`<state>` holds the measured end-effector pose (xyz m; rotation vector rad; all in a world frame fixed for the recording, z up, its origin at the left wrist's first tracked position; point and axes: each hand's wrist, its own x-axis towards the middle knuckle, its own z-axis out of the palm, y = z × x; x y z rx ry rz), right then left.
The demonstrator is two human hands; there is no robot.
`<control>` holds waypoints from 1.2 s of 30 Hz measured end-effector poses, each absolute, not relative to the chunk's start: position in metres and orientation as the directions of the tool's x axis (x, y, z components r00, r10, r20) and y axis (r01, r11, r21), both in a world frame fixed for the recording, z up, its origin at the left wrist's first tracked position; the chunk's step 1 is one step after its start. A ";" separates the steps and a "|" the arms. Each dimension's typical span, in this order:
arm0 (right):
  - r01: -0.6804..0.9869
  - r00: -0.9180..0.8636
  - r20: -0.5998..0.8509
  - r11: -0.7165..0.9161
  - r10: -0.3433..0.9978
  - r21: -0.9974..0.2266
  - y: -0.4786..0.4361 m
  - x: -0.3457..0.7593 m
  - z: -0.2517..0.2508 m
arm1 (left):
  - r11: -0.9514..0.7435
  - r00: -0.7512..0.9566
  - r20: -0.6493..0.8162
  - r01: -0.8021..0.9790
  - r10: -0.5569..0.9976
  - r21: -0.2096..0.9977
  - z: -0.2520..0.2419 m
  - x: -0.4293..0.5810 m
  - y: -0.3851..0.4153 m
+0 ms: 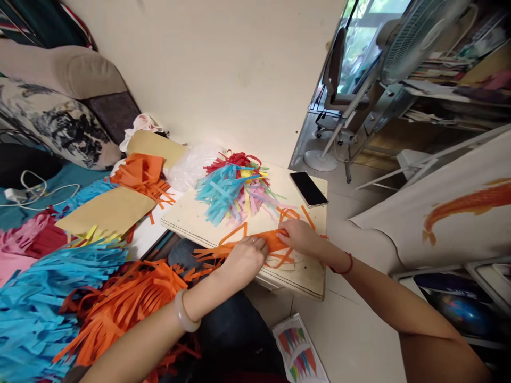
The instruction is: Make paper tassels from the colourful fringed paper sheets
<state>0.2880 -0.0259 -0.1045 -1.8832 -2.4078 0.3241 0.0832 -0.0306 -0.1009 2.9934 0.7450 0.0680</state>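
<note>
Pinching strip point(271, 240) at near edge of board point(187, 218), left hand point(243, 260) and right hand point(299, 236) both closed on it. Might tear paper by tugging apart; might knock phone point(308, 188), at board's far corner, off.

Pale bangle point(187, 314) L, red cord point(344, 264) R.

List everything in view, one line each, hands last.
board: 1, pale wood, centre
orange strip: 1, orange, board's near edge
loose strip pile: 1, mixed colours, on board
phone: 1, black, board's right corner
fan: 1, white, right background
orange fringe pile: 1, orange, lower left
blue fringe pile: 1, blue, lower left
brown envelopes: 2, tan, left of board
printed sheet: 1, multicoloured, floor
left hand: 1, on orange strip, grip unclear
right hand: 1, pinching orange strip
</note>
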 end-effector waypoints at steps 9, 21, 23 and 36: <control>0.944 -0.282 -0.079 0.261 0.956 -0.204 -0.018 0.291 -0.104 | -0.794 0.788 -0.095 0.605 0.608 -0.056 -0.092 0.085 -0.045; 0.944 -0.282 -0.075 0.262 0.957 -0.201 -0.019 0.289 -0.103 | -0.875 0.877 0.054 0.479 0.477 -0.067 -0.091 0.099 -0.048; 0.942 -0.285 -0.071 0.266 0.956 -0.206 -0.019 0.289 -0.103 | -0.873 0.883 0.082 0.470 0.463 -0.132 -0.107 0.107 -0.049; 0.947 -0.301 0.118 0.312 0.946 -0.081 -0.038 0.288 -0.098 | -0.782 0.796 0.077 0.605 0.601 -0.150 -0.122 0.121 -0.050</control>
